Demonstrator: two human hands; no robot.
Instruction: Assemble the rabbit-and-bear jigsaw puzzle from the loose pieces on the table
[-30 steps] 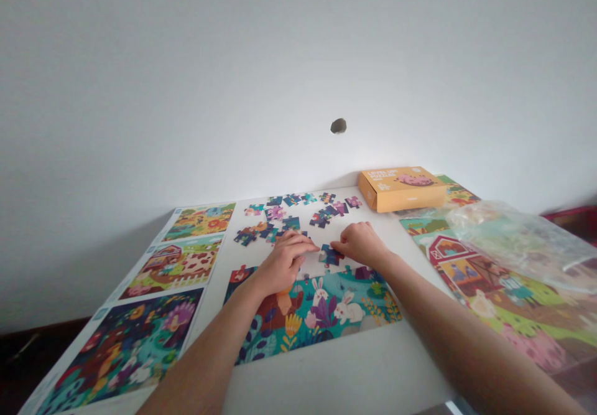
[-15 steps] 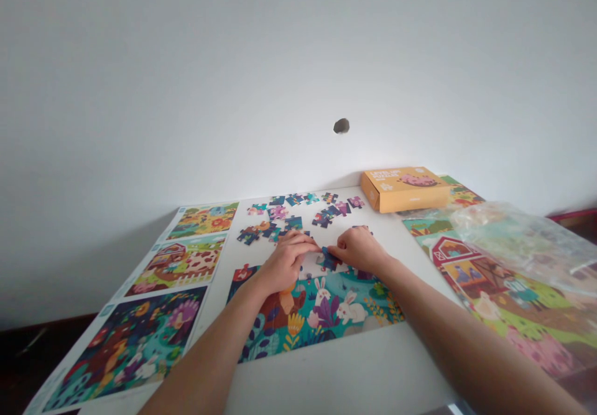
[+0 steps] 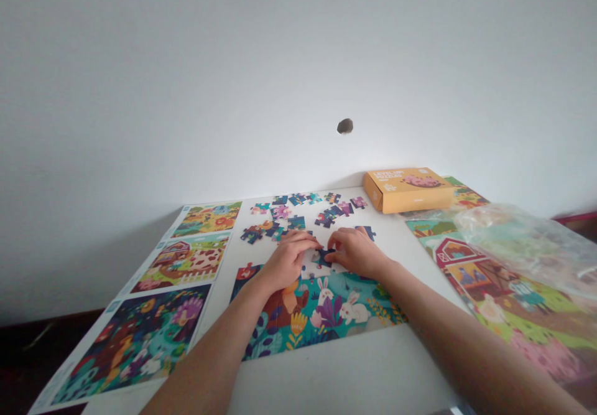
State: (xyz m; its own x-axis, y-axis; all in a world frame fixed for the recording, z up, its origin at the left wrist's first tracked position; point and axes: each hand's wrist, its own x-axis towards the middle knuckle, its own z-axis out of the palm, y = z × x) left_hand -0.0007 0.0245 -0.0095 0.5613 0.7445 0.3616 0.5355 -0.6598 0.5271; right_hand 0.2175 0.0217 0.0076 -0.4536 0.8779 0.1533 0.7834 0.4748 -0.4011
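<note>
A partly assembled jigsaw puzzle (image 3: 326, 318) lies on the white table, with a bear and white rabbits on teal. At its upper edge, my right hand (image 3: 358, 252) pinches a dark blue puzzle piece (image 3: 323, 257) between thumb and fingers. My left hand (image 3: 290, 259) rests over the upper left part of the puzzle, fingers stretched toward the same piece; whether its fingertips touch it I cannot tell. Another dark blue piece (image 3: 368, 231) lies just behind my right hand. Both hands and wrists hide parts of the puzzle.
Several loose puzzle pieces (image 3: 296, 222) are scattered behind my hands. A printed sheet with three pictures (image 3: 140, 340) lies at left. An orange puzzle box (image 3: 410, 200) stands back right, near a clear plastic bag (image 3: 517, 247) over a farm picture (image 3: 494, 306). A wall (image 3: 233, 91) rises behind.
My right hand has shifted slightly left, its fingers more curled, and the held piece now lies flatter and a little further left. My left hand stays almost in place.
</note>
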